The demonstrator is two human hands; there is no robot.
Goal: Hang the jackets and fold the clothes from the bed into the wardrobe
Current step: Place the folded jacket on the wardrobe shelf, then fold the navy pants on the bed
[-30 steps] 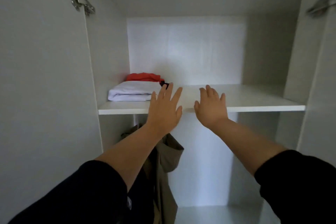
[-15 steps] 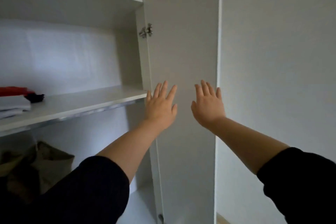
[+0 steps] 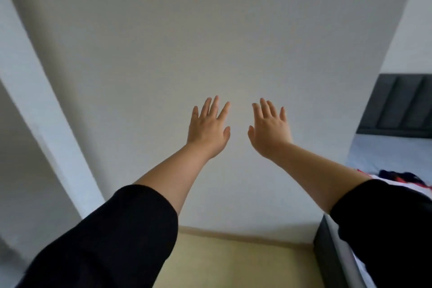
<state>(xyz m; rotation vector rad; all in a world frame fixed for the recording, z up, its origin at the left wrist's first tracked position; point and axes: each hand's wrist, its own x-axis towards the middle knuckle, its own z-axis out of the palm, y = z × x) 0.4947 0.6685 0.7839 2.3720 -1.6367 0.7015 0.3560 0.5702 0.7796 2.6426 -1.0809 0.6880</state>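
Presently both the left hand (image 3: 208,127) and right hand (image 3: 269,129) are held out with fingers spread, holding nothing, before a bare wall (image 3: 210,30). Clothes (image 3: 395,176) remain on the bed (image 3: 383,154) at right; wardrobe not in view. Work judged unfinished.

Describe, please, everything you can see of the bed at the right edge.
Only a slice of the bed shows, cut off by the frame's right edge and the right sleeve. It has a dark panelled headboard against the wall, a dark side rail, and a pale sheet. Dark, red and white clothes lie crumpled on it.
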